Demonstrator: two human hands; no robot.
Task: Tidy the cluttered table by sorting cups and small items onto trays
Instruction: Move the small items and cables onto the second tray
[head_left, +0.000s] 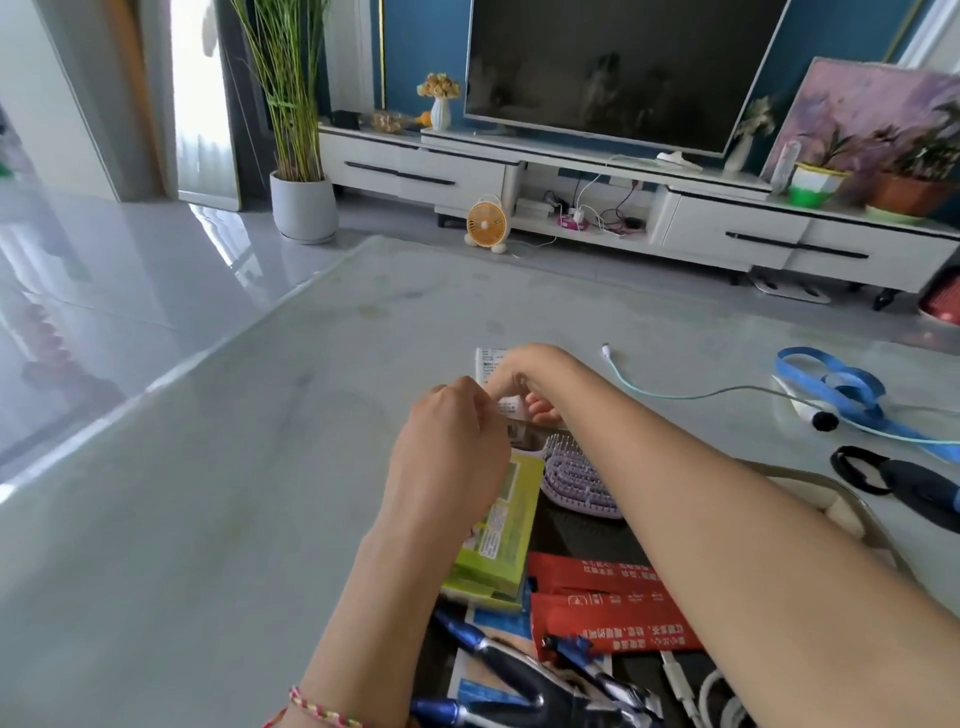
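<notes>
Both hands met above the far end of a dark tray (563, 535), fingers curled and pinching a small white printed packet (491, 364) between them: the left hand (452, 441) at its near edge, the right hand (524, 374) over its top. On the tray lay a green box (501, 525), a purple hairbrush (582, 480), red sachets (608, 603) and blue pens (467, 631). A blue strap (831, 384) and a pale cable (675, 392) lay on the worktop (208, 493) to the right.
</notes>
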